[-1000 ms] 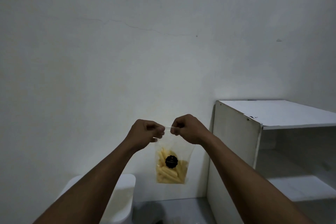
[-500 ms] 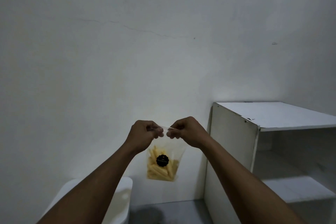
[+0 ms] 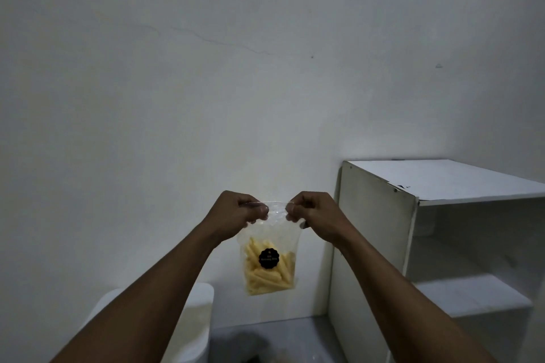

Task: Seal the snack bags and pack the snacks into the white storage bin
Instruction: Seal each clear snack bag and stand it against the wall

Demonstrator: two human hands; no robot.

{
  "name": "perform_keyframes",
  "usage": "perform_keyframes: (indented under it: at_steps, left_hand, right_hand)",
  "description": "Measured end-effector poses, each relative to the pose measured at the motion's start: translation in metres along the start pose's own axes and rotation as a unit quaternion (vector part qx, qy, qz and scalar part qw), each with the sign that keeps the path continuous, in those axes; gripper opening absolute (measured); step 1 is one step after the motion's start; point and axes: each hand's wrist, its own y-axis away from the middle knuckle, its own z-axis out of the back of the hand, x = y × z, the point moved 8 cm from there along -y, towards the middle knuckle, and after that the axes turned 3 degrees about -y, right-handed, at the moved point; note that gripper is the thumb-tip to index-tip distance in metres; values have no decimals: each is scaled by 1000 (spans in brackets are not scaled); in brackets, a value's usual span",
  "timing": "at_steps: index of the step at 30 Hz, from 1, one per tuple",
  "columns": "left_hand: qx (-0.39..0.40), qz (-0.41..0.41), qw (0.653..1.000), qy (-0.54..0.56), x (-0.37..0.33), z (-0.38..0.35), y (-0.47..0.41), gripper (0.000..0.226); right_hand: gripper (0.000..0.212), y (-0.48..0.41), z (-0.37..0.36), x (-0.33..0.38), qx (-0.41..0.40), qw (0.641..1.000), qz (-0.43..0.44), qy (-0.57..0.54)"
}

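You hold a clear snack bag point(image 3: 269, 262) in mid-air by its top edge.
Your left hand point(image 3: 236, 214) and right hand point(image 3: 314, 214) each pinch the bag's mouth with curled fingers point(image 3: 261, 210), close together. The bag of yellow sticks hangs above the floor, between the white storage bin point(image 3: 196, 321) and a white shelf unit point(image 3: 374, 244).
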Motion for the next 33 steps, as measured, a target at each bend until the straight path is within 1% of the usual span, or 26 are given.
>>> perform_keyframes:
  at_steps: [3, 6, 10, 12, 15, 18, 21, 26, 30, 33]
  left_hand:
    - [-20, -14, 999, -30, -2, 2, -1, 10]
    - [-21, -16, 999, -30, 0, 2, -1, 10]
    - [13, -12, 999, -40, -1, -3, -1, 8]
    - [28, -7, 998, -48, -3, -4, -2, 7]
    - [12, -17, 997, -70, -7, -1, -5, 10]
    - [-9, -16, 996, -87, -6, 2, -8, 12]
    - [6, -13, 997, -78, -4, -4, -8, 12]
    - [7, 4, 1000, 4, -1, -2, -8, 14]
    - [-26, -20, 999, -23, -1, 3, -12, 10]
    - [-33, -29, 999, -31, -5, -1, -14, 9]
  right_hand:
    - [8, 2, -4, -2, 7, 1000, -6, -9]
    - [6, 4, -7, -4, 12, 1000, -12, -15]
    - [9, 2, -2, -3, 8, 1000, 3, 16]
    - [11, 3, -1, -2, 8, 1000, 9, 12]
    - [12, 4, -1, -2, 4, 1000, 7, -25]
    - [11, 5, 1, -12, 4, 996, -25, -81]
    - [6, 5, 5, -15, 1, 996, -24, -83]
    - [10, 5, 17, -18, -23, 997, -15, -76]
    - [9, 7, 16, -23, 2, 996, -32, -84]
    - [13, 5, 12, -21, 23, 998, -35, -36]
